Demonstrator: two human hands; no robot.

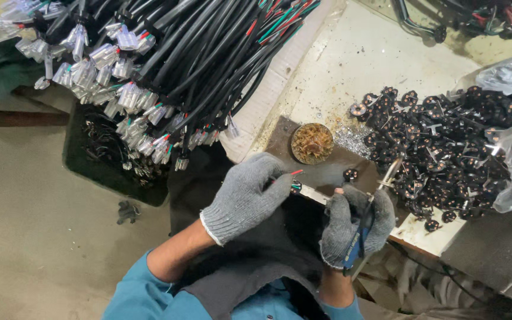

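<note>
Right hand (357, 228) grips soldering iron (380, 184); left hand (247, 195) pinches wire ends (291, 178); dish (312, 143) holds residue.

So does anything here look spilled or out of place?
Yes: one small black part lies alone on the floor, away from the pile of black parts on the bench. Shiny metal bits are also scattered loose beside the round brass-coloured dish.

The left hand (247, 195), gloved in grey knit, is curling its fingers (277, 178) into a pinch, forearm bare below a blue sleeve. The right hand (357, 225), gloved alike, is closing in a fist, thumb lying just beside the fingers.
</note>
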